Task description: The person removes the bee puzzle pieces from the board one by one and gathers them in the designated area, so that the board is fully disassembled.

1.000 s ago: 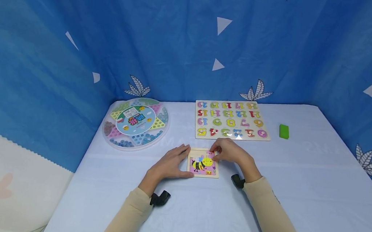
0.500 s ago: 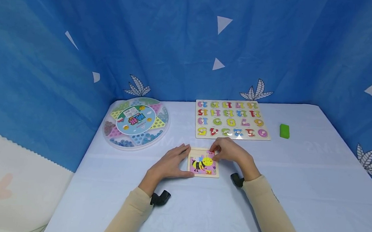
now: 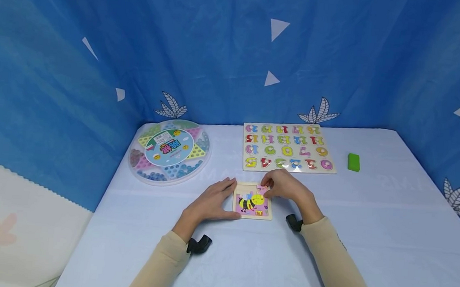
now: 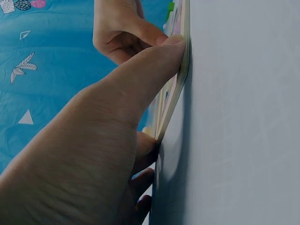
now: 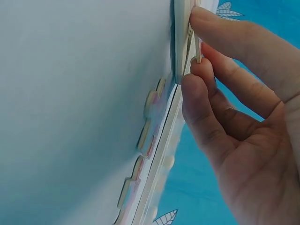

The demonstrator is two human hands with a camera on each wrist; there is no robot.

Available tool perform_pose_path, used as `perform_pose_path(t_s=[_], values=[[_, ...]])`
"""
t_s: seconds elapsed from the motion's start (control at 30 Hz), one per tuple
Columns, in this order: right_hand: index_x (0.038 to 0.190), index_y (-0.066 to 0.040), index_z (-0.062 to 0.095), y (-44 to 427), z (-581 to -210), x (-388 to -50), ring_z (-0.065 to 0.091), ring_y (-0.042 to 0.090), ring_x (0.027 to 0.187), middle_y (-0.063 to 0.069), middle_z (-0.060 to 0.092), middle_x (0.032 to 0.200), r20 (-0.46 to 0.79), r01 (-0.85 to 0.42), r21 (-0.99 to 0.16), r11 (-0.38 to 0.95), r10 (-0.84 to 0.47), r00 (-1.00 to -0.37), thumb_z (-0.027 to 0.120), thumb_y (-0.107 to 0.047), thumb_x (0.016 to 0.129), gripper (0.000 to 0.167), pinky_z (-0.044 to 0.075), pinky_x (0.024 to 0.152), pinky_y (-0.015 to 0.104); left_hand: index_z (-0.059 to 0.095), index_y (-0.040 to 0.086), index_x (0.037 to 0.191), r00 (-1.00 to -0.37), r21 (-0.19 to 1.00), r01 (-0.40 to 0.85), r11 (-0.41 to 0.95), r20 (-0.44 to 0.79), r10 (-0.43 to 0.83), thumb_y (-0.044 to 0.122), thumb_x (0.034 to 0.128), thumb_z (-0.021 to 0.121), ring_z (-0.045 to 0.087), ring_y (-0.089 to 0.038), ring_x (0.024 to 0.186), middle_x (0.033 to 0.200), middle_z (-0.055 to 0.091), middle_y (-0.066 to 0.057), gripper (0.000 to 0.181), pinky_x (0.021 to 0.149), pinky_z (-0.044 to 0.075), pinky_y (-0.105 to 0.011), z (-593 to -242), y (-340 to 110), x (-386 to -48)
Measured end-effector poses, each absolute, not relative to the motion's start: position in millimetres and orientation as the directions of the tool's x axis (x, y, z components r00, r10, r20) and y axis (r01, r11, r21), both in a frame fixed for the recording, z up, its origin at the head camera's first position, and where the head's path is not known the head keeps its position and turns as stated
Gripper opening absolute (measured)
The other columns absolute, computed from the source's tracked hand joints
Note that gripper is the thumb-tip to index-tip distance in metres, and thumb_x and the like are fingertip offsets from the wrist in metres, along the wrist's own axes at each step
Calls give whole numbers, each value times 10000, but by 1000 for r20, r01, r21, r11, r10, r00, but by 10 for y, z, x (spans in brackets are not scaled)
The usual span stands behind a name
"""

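One table (image 3: 260, 267) is worked at with both hands: the left hand (image 3: 210, 201) is spread wide along the left side of the bee puzzle (image 3: 251, 205), set near the table's middle, while in the right hand (image 3: 286, 186) a pink piece (image 3: 262, 189) is pinched at the puzzle's upper right corner. Compared with half a second ago, the piece appears slightly shifted, so that corner is judged not yet fitted.

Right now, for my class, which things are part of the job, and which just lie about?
In the job: bee puzzle, held piece, probably loose pieces, left hand, right hand.
Lying about: number board, marble game, green block.
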State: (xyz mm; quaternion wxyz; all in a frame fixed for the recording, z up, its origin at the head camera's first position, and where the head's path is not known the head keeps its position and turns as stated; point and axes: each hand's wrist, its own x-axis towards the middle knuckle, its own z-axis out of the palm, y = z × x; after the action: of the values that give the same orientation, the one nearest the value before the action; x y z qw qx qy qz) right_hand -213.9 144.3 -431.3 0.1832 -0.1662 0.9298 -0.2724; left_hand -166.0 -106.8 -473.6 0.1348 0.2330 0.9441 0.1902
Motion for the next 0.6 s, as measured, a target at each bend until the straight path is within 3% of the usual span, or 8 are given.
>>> perform_pose_path(t_s=[0.6], values=[[1008, -105, 739, 1495, -4332, -2152, 562, 172, 815, 10, 680, 901, -238, -213, -606, 766, -430, -871, 842, -159, 752, 281, 535, 743, 260, 222, 169, 1560, -852, 424, 387, 819, -173, 493, 686, 782, 648, 122, -185, 1531, 1645, 180, 19, 1027, 1238, 186, -429, -4728, -1068, -1661]])
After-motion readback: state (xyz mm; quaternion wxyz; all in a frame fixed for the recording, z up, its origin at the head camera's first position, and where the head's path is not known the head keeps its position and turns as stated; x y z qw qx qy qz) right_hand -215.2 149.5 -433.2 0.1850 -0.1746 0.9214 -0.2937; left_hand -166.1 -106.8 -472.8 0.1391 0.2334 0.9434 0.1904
